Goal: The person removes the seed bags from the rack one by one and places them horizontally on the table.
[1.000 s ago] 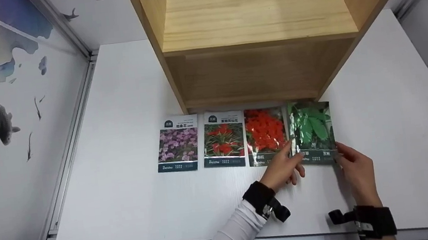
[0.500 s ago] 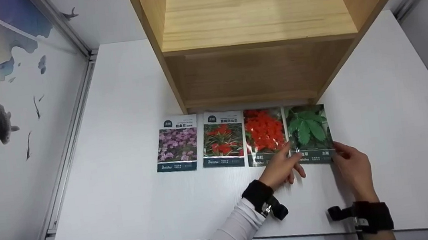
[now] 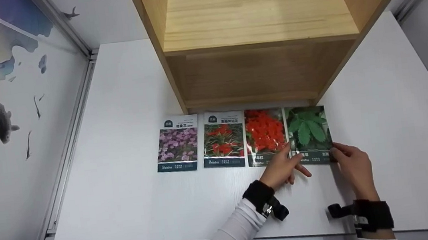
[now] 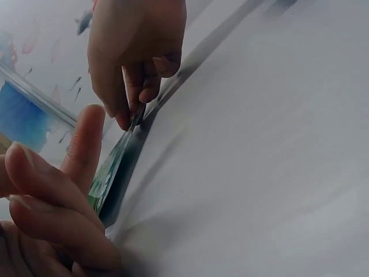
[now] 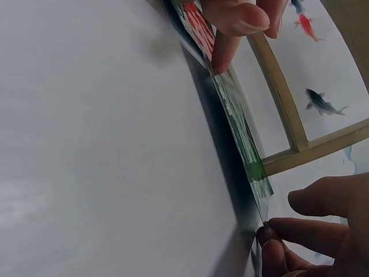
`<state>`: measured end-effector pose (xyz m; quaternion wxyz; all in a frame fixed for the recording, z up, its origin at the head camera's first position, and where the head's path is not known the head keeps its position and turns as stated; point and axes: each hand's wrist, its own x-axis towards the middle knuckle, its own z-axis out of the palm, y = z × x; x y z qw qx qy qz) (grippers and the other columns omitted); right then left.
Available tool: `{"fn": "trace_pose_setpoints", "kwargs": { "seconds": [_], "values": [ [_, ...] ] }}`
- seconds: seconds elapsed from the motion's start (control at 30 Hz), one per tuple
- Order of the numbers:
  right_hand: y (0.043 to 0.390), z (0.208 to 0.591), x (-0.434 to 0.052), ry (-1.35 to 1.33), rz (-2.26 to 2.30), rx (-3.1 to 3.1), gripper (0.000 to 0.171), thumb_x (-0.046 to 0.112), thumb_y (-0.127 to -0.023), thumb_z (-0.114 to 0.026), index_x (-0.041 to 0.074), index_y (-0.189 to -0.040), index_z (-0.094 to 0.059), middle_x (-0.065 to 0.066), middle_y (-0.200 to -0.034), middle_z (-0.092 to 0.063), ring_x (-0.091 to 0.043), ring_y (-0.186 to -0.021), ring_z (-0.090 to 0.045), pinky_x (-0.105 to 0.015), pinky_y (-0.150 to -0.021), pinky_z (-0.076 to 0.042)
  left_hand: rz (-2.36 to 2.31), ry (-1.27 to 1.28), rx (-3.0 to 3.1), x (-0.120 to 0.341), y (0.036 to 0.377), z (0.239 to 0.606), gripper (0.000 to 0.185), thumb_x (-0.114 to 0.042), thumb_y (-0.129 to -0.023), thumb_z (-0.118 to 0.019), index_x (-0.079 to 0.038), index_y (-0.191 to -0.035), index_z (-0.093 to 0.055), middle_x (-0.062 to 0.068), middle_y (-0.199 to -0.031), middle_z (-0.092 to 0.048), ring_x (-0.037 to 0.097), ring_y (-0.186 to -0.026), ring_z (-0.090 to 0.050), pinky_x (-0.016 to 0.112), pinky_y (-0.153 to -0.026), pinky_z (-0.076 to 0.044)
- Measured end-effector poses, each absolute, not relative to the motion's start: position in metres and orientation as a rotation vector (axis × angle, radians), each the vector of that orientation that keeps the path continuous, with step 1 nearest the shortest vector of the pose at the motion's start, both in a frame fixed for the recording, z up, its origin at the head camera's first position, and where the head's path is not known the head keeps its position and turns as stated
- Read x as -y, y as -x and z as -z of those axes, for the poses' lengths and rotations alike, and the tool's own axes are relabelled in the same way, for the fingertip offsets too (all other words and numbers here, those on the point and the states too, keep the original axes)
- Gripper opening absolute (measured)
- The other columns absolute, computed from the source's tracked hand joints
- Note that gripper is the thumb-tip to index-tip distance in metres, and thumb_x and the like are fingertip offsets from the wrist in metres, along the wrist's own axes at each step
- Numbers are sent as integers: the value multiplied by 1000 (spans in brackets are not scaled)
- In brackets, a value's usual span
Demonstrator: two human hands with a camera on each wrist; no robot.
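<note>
Four-sided flower seed packets lie in a row in the head view. At the row's right end is the green-leaf seed packet [image 3: 308, 131], beside the red-flower seed packet [image 3: 264, 130]. My right hand [image 3: 354, 168] pinches the green-leaf packet's lower right edge, a grip also visible in the right wrist view on the packet [image 5: 239, 124]. My left hand [image 3: 282, 168] has its index finger extended where these two packets meet, and its thumb rests at the green-leaf packet's lower left. Its other fingers are loose and hold nothing.
Further left lie a red-and-green flower packet [image 3: 222, 141] and a purple-flower packet [image 3: 177, 144]. Behind the row stands a wooden shelf unit [image 3: 261, 44] on the white table [image 3: 126, 194]. Walls with fish pictures stand at the sides and back.
The green-leaf packet has shifted slightly left, against the red-flower packet, and its glare has faded. My right hand has moved left with it; my left hand stays nearly in place.
</note>
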<state>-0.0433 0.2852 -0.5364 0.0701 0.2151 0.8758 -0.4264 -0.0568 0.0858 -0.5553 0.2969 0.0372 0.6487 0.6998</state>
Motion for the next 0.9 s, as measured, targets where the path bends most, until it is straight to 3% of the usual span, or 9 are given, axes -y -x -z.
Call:
{"fn": "trace_pose_setpoints", "kwargs": {
  "seconds": [0.13,0.4,0.67,0.9],
  "values": [
    [43,535,-286,-652,1284,-2637,51,39,-91,-42,4,-128,-49,-21,-127,-45,-33,-116,-41,-41,-86,-36,-1846,-110,-1724,-86,57,555,63,-35,-92,-47,-21,-144,-13,5,-68,-67,18,-32,-36,25,-32,-24],
    [43,535,-285,-656,1233,-2692,50,39,-91,-43,4,-125,-52,-20,-121,-50,-30,-106,-47,-33,-72,-38,-1852,-126,-1703,-87,57,556,63,-34,-93,-46,-19,-145,-13,5,-69,-68,18,-32,-36,24,-32,-25],
    [44,535,-286,-639,1177,-2727,48,38,-91,-44,3,-123,-54,-21,-117,-52,-30,-102,-49,-33,-70,-39,-1859,-130,-1718,-87,57,555,64,-36,-93,-45,-17,-145,-12,5,-70,-68,19,-33,-37,25,-32,-25],
    [42,529,-288,-621,1175,-2705,53,42,-91,-41,4,-127,-50,-21,-123,-49,-32,-105,-48,-34,-71,-40,-1842,-133,-1754,-84,55,549,64,-41,-92,-44,-19,-144,-14,4,-71,-68,31,-38,-40,26,-34,-27]
  ]
}}
